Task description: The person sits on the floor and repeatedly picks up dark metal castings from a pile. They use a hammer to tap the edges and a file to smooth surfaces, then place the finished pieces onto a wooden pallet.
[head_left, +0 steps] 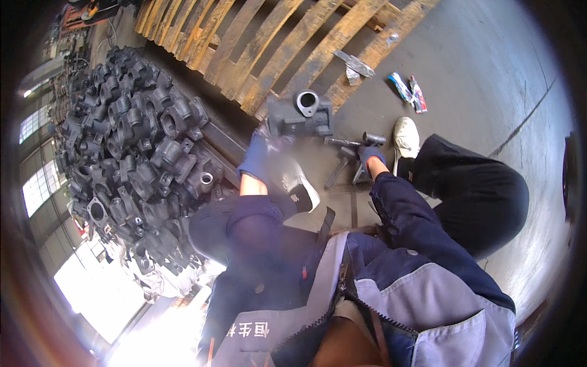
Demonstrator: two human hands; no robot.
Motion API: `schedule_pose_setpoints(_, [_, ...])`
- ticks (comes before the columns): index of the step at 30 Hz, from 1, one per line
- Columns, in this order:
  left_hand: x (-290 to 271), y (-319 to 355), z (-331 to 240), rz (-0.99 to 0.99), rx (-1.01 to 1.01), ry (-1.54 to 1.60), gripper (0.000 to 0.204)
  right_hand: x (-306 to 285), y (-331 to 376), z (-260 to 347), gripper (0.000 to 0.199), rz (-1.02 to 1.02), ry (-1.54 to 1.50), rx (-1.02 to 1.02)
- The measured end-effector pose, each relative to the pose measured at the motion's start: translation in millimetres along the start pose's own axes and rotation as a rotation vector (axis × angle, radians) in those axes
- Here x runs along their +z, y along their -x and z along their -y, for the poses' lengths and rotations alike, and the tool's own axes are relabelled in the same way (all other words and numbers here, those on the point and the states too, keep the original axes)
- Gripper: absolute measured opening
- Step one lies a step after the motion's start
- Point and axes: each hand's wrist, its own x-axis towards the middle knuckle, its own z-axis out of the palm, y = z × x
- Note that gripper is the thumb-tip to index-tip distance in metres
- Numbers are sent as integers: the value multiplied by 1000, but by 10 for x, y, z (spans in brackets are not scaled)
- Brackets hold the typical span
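A dark grey metal casting point(287, 117) with a round flanged opening rests at the edge of the wooden pallet. My left hand point(254, 151), in a blue glove, is at its lower left corner. The fingers seem closed on that corner, though haze blurs them. To the right, my right hand point(371, 156), also gloved, is closed around a hammer point(374, 139) with a dark cylindrical head, low over the floor. Beside it, dark bar-like tool handles point(337, 174) slant down toward the floor. Part of the hammer's handle is hidden by the glove.
A big heap of similar dark castings point(140, 134) rises on my left. The slatted wooden pallet point(244, 46) lies ahead, with crumpled silver wrapping point(354, 66) on it. Red, white and blue packets point(408, 92) lie on the concrete floor. My white shoes point(406, 136) stand near the tools.
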Motion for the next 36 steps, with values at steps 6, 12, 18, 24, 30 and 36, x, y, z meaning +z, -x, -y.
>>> schedule_pose_setpoints(6, [-28,-36,-62,26,14,107,49,225,-130,-327,32,-189,187,-97])
schedule_pose_setpoints(12, [27,-236,-208,33,96,94,47,-256,473,62,37,-209,-1148,308])
schedule_pose_setpoints(18, [356,119,-666,-191,65,-875,44,-1307,2096,1032,34,243,-1250,-416])
schedule_pose_setpoints(24, [150,-94,-290,-467,293,-1109,60,-1188,2448,1236,44,32,-934,-450])
schedule_pose_setpoints(30, [7,-347,-99,-441,209,-1133,75,-1017,2280,1291,45,50,-885,-360])
schedule_pose_setpoints(36, [169,-262,-129,-441,204,-1182,78,-880,1798,1019,46,-288,-651,-522])
